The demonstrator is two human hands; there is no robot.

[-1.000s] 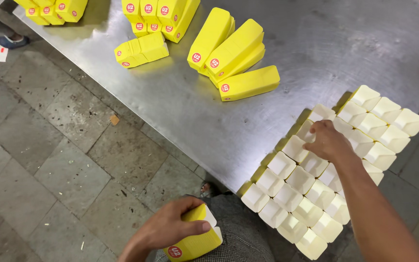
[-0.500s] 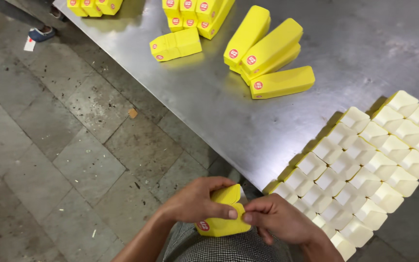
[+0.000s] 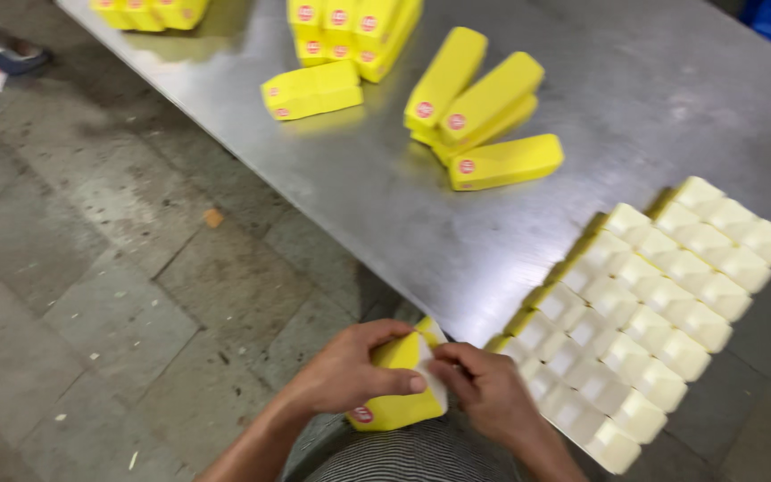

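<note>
Steel counter (image 3: 635,80) over grey tiled floor (image 3: 91,295). At 6 o'clock, left hand (image 3: 350,370) gripped yellow box (image 3: 394,406); right hand (image 3: 484,388) pinched its open flap. Open boxes (image 3: 653,312) at 4 o'clock.

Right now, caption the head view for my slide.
Both hands, left hand and right hand, hold a yellow carton beside open cartons.
</note>
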